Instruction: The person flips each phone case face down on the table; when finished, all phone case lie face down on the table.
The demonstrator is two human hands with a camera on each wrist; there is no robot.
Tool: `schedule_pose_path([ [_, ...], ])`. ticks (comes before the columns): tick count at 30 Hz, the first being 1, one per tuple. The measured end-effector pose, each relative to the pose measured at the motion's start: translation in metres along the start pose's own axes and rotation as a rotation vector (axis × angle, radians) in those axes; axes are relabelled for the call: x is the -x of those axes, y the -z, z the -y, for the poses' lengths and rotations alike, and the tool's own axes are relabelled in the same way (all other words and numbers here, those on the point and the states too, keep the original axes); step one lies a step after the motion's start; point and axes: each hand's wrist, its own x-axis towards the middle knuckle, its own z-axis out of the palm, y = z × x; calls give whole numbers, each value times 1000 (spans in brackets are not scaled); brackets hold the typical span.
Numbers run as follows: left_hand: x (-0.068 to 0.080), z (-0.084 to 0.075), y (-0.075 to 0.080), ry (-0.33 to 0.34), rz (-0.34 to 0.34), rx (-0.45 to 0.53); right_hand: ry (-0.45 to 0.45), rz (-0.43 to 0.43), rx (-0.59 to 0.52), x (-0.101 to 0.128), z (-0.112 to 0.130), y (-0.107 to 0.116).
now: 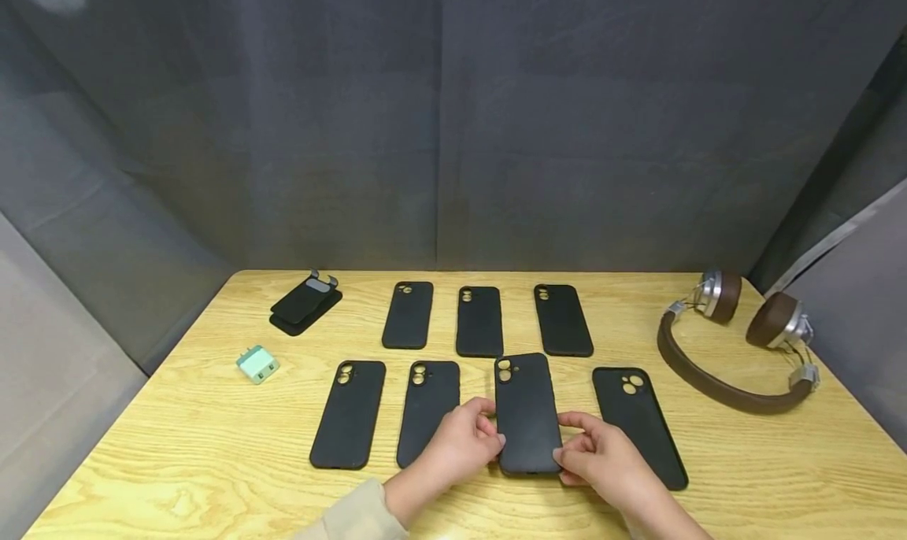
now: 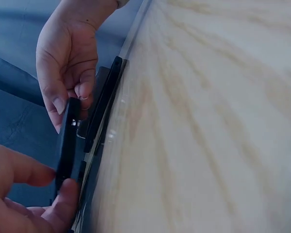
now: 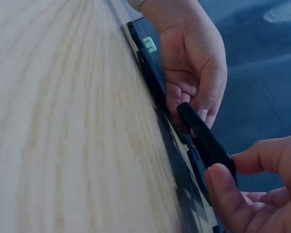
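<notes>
A black phone case [image 1: 526, 414] is held between both hands at the front of the table, its near end raised off the wood. My left hand [image 1: 464, 441] pinches its left edge between thumb and fingers. On the opposite edge, the thumb and fingers of my right hand [image 1: 602, 457] grip the lower corner. In the left wrist view, the held case [image 2: 67, 141] appears edge-on, tilted above the tabletop. To its left lie two similar cases, the nearer phone case [image 1: 428, 406] partly behind my left hand. Beside my right hand a phone case [image 1: 638, 422] lies inner side up.
Three more cases, among them a middle phone case [image 1: 479, 322], form a back row. At the far left are a black folding stand [image 1: 305, 302] and a pale green charger plug [image 1: 257, 364]. Brown headphones [image 1: 737, 398] occupy the right side. Grey curtains [image 1: 439, 131] surround the table.
</notes>
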Motion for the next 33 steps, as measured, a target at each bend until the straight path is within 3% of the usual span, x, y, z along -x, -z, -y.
schedule_pose_path([
  [8,-1,-2,-4,18,44,-96,33,41,122,-4,-10,2],
  [16,-4,-4,-5,6,54,-166,62,-64,300,-9,-13,1],
  [33,-7,-3,-8,-27,25,-219,132,-109,500,-12,-9,-5],
])
